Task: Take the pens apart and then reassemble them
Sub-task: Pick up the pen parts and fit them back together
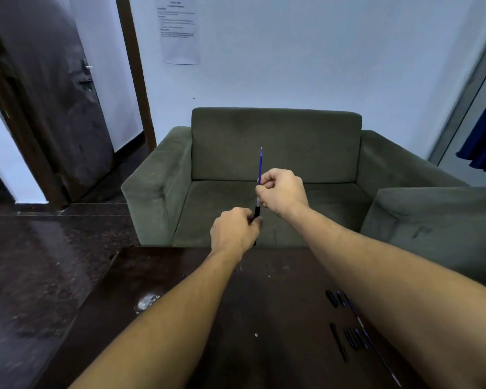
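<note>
Both hands are raised above the far edge of the dark table [180, 318]. My right hand [282, 190] pinches a thin blue refill [260, 164] that points up, its tip toward the sofa. My left hand [233, 233] grips the black pen barrel [257, 211] just below; the refill's lower end sits in or at the barrel's mouth. Several taken-apart pen pieces [348, 332], black barrels, caps and blue refills, lie on the table at the right, partly hidden by my right forearm.
A green sofa [275, 153] stands right behind the table, with a second green seat [438, 220] at the right. A dark door [56, 102] stands open at the left. A white smudge [148, 301] marks the table's left part.
</note>
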